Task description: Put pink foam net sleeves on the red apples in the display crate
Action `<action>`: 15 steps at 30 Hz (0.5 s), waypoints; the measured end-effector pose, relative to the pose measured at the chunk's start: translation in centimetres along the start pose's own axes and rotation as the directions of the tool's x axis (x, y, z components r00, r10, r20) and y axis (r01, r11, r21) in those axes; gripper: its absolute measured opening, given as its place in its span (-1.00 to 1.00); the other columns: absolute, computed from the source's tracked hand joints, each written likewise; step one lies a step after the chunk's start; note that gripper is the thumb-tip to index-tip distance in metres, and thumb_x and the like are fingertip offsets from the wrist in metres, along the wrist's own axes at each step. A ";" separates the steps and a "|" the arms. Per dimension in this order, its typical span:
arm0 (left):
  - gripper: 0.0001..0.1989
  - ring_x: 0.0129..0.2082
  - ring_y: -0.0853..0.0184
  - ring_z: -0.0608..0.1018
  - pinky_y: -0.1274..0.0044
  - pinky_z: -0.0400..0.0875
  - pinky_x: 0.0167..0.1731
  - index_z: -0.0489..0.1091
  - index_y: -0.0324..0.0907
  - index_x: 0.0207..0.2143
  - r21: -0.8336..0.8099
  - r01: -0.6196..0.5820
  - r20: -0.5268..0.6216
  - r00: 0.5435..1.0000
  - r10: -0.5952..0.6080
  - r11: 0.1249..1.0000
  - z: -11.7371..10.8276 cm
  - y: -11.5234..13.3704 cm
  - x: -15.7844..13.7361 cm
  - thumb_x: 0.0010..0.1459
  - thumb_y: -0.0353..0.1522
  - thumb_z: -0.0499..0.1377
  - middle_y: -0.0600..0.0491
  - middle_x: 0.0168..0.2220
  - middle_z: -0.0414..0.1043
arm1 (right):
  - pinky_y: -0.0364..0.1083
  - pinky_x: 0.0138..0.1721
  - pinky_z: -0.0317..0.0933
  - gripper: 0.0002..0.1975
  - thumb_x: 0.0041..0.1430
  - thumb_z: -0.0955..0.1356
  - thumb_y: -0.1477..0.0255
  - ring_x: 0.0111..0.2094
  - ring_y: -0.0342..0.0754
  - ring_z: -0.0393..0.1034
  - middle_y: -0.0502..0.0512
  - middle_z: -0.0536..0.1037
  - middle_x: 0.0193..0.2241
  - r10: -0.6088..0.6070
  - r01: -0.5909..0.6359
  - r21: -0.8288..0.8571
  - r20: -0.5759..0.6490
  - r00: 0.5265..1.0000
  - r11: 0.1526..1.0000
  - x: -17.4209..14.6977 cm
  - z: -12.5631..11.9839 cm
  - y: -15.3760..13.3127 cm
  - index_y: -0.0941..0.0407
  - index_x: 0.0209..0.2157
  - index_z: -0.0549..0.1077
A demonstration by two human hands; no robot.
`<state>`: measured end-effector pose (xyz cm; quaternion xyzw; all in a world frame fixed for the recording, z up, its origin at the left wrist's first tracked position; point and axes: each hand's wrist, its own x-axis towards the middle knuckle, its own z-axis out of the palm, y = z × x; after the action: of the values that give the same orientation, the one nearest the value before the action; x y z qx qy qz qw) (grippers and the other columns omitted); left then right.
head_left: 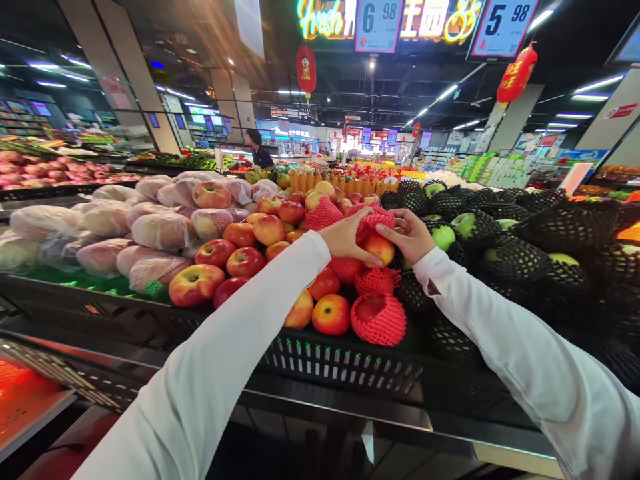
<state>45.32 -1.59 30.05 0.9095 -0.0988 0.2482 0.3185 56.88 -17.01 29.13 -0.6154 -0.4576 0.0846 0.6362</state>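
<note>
Left hand (346, 235) cups a red-yellow apple (381, 249) from nine o'clock, right hand (414, 235) pinches its red foam net (374, 219) at two, twelve o'clock of the front netted apple (379, 320); likely firm, slick, bruisable, best cradled low, the net soft
</note>
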 end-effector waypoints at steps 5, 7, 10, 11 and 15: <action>-0.13 0.23 -0.06 0.36 0.13 0.18 0.28 0.26 -0.24 0.08 0.007 -0.037 -0.031 0.999 0.037 0.999 0.0 -0.1 0.3 -0.24 -0.15 0.51 -0.29 0.19 0.30 | 0.08 -0.05 0.41 -0.23 -0.47 0.61 0.06 -0.29 -0.02 0.50 0.05 0.58 -0.32 0.062 -0.062 -0.025 -0.018 0.998 0.998 0.4 -0.3 0.8 0.09 -0.20 0.38; -0.23 0.17 -0.02 0.42 0.13 0.23 0.23 0.29 -0.22 0.02 -0.018 -0.023 -0.060 0.998 0.022 1.000 -0.2 -0.3 0.4 -0.21 -0.18 0.49 -0.23 0.12 0.37 | 0.07 -0.06 0.40 -0.24 -0.47 0.62 0.06 -0.30 -0.04 0.49 0.05 0.59 -0.30 0.075 -0.076 -0.019 -0.048 0.996 0.997 0.6 -0.4 1.1 0.09 -0.21 0.40; -0.44 0.03 0.09 0.50 0.22 0.35 0.12 0.35 -0.23 -0.06 -0.129 0.030 -0.157 0.986 -0.051 0.991 -0.6 -0.5 0.5 -0.10 -0.26 0.43 -0.13 -0.04 0.45 | 0.01 -0.09 0.40 -0.27 -0.48 0.60 -0.02 -0.31 -0.06 0.47 0.05 0.59 -0.29 0.090 -0.090 0.006 -0.082 0.993 0.996 0.8 -0.6 1.3 0.09 -0.28 0.43; -0.49 -0.02 0.13 0.52 0.26 0.37 0.08 0.36 -0.24 -0.08 -0.190 0.049 -0.187 0.979 -0.085 0.981 -0.6 -0.5 0.6 -0.08 -0.31 0.41 -0.10 -0.09 0.46 | -0.01 -0.11 0.39 -0.28 -0.49 0.59 -0.06 -0.32 -0.07 0.46 0.05 0.59 -0.31 0.101 -0.101 0.010 -0.081 0.992 0.995 0.9 -0.5 1.3 0.10 -0.31 0.45; -0.57 -0.19 0.24 0.56 0.38 0.44 -0.05 0.39 -0.25 -0.10 -0.500 0.120 -0.187 0.952 -0.242 0.858 -0.5 -0.3 1.0 -0.06 -0.39 0.36 -0.01 -0.24 0.49 | -0.05 -0.14 0.39 -0.35 -0.43 0.58 -0.08 -0.35 -0.10 0.45 0.03 0.58 -0.36 0.165 -0.165 0.043 0.011 0.986 0.985 0.6 -0.2 1.2 0.11 -0.39 0.49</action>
<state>46.05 -1.08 30.73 0.7689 -0.0314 0.2937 0.5670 57.93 -16.49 28.39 -0.6367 -0.4056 0.1494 0.6386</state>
